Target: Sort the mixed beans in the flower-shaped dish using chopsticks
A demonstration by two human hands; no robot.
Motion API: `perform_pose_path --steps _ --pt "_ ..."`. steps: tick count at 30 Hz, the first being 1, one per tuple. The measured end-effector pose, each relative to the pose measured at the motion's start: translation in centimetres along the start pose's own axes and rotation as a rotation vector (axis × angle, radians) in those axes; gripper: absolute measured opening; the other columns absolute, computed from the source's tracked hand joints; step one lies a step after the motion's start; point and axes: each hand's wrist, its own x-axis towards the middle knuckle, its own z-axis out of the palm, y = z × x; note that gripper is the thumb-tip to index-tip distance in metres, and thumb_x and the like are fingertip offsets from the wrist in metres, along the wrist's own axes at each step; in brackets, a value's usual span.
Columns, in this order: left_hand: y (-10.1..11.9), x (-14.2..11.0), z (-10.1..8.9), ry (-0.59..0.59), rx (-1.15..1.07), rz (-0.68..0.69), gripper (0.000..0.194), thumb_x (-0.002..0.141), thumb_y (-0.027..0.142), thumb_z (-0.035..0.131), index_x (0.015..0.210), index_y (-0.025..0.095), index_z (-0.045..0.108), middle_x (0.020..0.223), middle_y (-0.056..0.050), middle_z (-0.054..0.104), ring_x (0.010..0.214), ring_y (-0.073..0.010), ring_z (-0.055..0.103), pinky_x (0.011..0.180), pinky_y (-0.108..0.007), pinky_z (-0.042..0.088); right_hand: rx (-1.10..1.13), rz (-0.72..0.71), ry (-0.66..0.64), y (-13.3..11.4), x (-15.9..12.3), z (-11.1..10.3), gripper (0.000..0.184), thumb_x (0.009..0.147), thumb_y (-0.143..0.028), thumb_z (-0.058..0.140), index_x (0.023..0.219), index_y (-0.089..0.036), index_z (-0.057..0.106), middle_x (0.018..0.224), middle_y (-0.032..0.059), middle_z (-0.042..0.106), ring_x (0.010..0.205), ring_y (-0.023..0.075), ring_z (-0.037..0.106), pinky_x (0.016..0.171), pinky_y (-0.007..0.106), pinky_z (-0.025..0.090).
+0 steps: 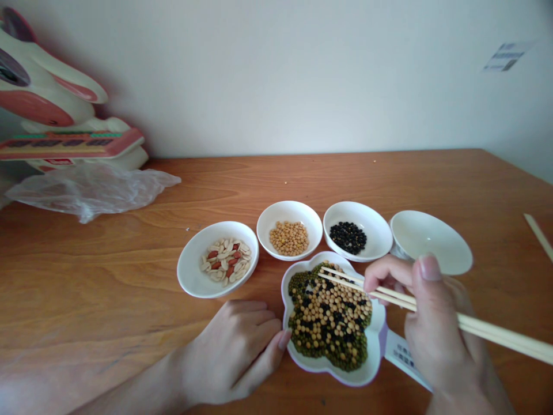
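A flower-shaped white dish (pixel 290 300) near the table's front edge holds mixed yellow, black and green beans. My right hand (pixel 436 323) is closed on a pair of wooden chopsticks (pixel 432 308), whose tips reach over the far side of the mixed beans. My left hand (pixel 235 351) rests on the table with curled fingers, thumb touching the dish's left rim. Behind the dish stand small white bowls: one with peanuts and pale seeds (pixel 224 260), one with yellow beans (pixel 289 237), one with black beans (pixel 348 237), and an empty tilted bowl (pixel 432 239).
A crumpled clear plastic bag (pixel 90 190) lies at the back left beside a white and pink toy-like object (pixel 56 121). A paper label (pixel 401 357) sticks out under my right hand. A loose stick (pixel 538 233) lies at the right edge of the wooden table (pixel 108 276).
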Motion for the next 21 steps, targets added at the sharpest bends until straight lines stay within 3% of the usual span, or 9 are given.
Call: perform_pose_path --steps 21 --pt "0.0 -0.1 0.2 0.006 0.014 0.007 0.036 0.116 0.019 0.033 0.085 0.022 0.050 0.077 -0.001 0.063 0.066 -0.0179 0.053 0.064 -0.036 0.033 0.002 -0.154 -0.010 1.9 0.6 -0.3 0.073 0.115 -0.062 0.022 0.074 -0.024 0.070 0.065 0.0004 0.067 0.062 0.0145 0.063 0.059 0.030 0.042"
